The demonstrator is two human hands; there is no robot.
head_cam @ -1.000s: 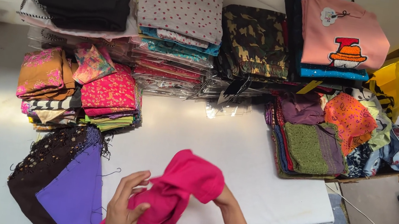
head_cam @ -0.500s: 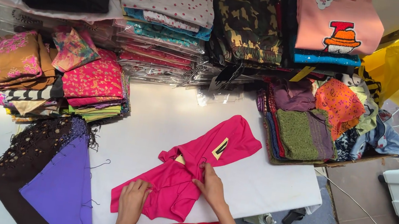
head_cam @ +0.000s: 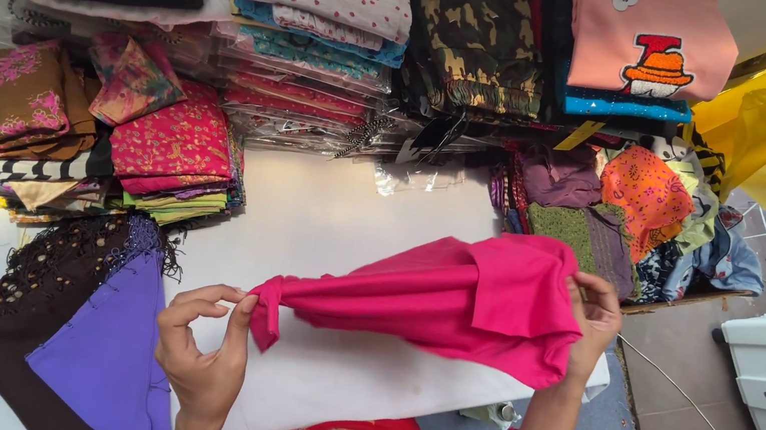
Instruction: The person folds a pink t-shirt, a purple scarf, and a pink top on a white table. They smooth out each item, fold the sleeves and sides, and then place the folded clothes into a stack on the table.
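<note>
Above the white surface we are holding a soft pink garment stretched between our hands. Our left hand is pinching its narrow knotted end, grip closed on the cloth; our right hand is clutching its bunched wide end. Left of the garment, a purple cloth with dark lace trim is lying flat. Beyond it, folded fabric stacks are crowding the surface's far edge.

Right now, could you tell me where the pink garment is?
The pink garment is stretched above the white table, low in the head view, between the left hand and right hand, right of the purple cloth.
</note>
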